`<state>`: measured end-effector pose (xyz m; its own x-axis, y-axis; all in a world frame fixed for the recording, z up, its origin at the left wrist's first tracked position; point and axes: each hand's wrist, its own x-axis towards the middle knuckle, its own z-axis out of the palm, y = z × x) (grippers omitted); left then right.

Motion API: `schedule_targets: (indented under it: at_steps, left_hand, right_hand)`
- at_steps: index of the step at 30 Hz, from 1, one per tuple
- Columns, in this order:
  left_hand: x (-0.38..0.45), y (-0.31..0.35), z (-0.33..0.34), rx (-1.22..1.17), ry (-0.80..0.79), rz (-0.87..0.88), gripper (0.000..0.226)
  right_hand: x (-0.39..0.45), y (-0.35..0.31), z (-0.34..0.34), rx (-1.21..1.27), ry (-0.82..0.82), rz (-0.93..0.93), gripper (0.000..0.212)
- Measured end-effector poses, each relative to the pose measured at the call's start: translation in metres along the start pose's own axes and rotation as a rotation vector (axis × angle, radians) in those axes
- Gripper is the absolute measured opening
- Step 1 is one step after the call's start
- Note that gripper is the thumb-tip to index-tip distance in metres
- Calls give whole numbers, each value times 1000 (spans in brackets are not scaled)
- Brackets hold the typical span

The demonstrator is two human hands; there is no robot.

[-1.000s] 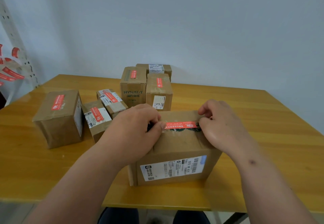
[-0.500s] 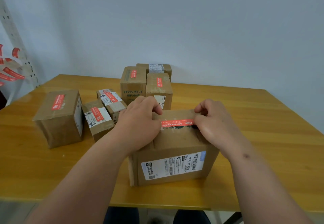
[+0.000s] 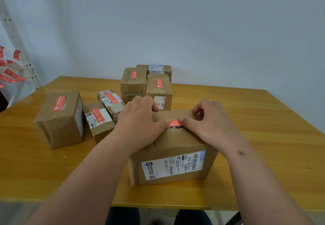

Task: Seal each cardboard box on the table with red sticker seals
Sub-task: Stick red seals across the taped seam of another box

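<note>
A brown cardboard box [image 3: 175, 142] with a white shipping label on its front stands at the table's near edge. A red sticker seal [image 3: 175, 123] lies across its top seam, mostly covered by my thumbs. My left hand [image 3: 139, 124] rests on the box's top left, fingers curled at the far edge and thumb pressing the sticker. My right hand [image 3: 211, 124] mirrors it on the top right, its thumb tip meeting the left one over the sticker.
Several smaller boxes with red seals stand behind: a large one [image 3: 59, 119] at left, two low ones [image 3: 98, 121] beside it, a HYNAUT box [image 3: 133, 85] and others at the back. Spare red stickers [image 3: 10, 77] hang from a rack at far left. The wooden table [image 3: 263, 145] extends right.
My hands were pinching the sticker's two ends; both thumbs have slid inward along it and now meet near its middle. The box has shifted slightly.
</note>
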<state>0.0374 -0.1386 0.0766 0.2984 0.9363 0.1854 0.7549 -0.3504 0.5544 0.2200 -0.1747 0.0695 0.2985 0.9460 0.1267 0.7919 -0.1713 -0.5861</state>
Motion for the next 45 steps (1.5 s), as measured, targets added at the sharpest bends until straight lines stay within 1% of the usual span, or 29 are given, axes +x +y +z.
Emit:
schedule_targets:
  at_steps: [2, 3, 4, 7, 8, 9, 11, 12, 13, 14, 15, 17, 18, 20, 22, 23, 25, 27, 29, 31, 33, 35, 37, 38, 40, 42, 45]
  left_hand:
    - [-1, -1, 0, -18, -5, 6, 30]
    - [-1, -2, 0, -55, 7, 4, 27]
    - [-2, -4, 0, -113, 31, -9, 26]
    - [-3, -13, 0, -304, 165, -122, 29]
    - [-3, -17, 1, -336, 179, -182, 27]
    - [-4, -22, 2, -378, 160, -253, 30]
    - [-9, -28, 3, -545, 28, -441, 53]
    - [-11, -29, 4, -657, -39, -529, 67]
    - [-12, -30, 5, -736, -75, -588, 76]
    - [-13, -30, 4, -782, -82, -616, 77]
    - [-15, -30, 3, -819, -70, -624, 73]
    - [-18, -31, 0, -946, -9, -640, 56]
    - [-19, -31, -3, -1022, 36, -638, 48]
    - [-23, -35, -5, -1098, 149, -579, 35]
    - [-25, -37, -5, -1219, 237, -523, 21]
    - [-25, -38, -5, -1300, 250, -510, 16]
    - [-26, -37, -4, -1401, 240, -474, 17]
    - [-28, -37, -3, -1425, 234, -454, 24]
    - [-32, -35, -4, -1460, 270, -447, 31]
    - [-35, -35, -6, -1433, 320, -417, 34]
    - [-39, -33, -8, -1374, 352, -388, 29]
    - [-42, -32, -9, -1354, 371, -380, 21]
    - [-44, -33, -8, -1316, 385, -363, 25]
    - [-45, -34, -7, -1289, 374, -352, 27]
    - [-44, -40, -2, -1220, 327, -357, 20]
    - [-43, -48, 5, -1188, 293, -386, 15]
    - [-43, -52, 19, -1210, 183, -444, 28]
  right_hand:
    - [1, 2, -1, 70, -12, -5, 24]
    - [2, 4, -1, 95, -7, -13, 16]
    - [2, 6, -1, 126, 6, -17, 12]
    - [0, 12, -1, 241, 23, 52, 19]
    - [-2, 13, -2, 240, 0, 91, 23]
    - [-4, 14, -2, 212, -45, 121, 32]
    - [-7, 15, -3, 191, -132, 162, 44]
    - [-8, 14, -4, 210, -149, 167, 45]
    - [-8, 14, -5, 236, -146, 160, 43]
    - [-8, 14, -7, 269, -136, 154, 40]
    - [-9, 14, -10, 308, -126, 147, 40]
    - [-11, 15, -16, 395, -94, 141, 47]
    - [-13, 15, -21, 457, -62, 147, 51]
    - [-16, 14, -31, 596, 24, 156, 54]
    - [-19, 13, -41, 703, 98, 154, 50]
    - [-20, 13, -44, 743, 121, 142, 47]
    - [-24, 9, -44, 789, 124, 120, 39]
    - [-29, 8, -39, 765, 111, 115, 31]
    - [-33, 9, -31, 700, 88, 119, 38]
    - [-37, 9, -26, 670, 85, 116, 43]
    - [-40, 8, -23, 683, 113, 116, 40]
    - [-44, 8, -21, 716, 142, 109, 33]
    - [-48, 4, -20, 716, 162, 85, 28]
    - [-49, 3, -19, 712, 175, 69, 30]
    - [-52, -1, -20, 712, 207, 25, 33]
    - [-55, -7, -24, 697, 256, -46, 32]
    - [-60, -15, -24, 574, 365, -219, 28]
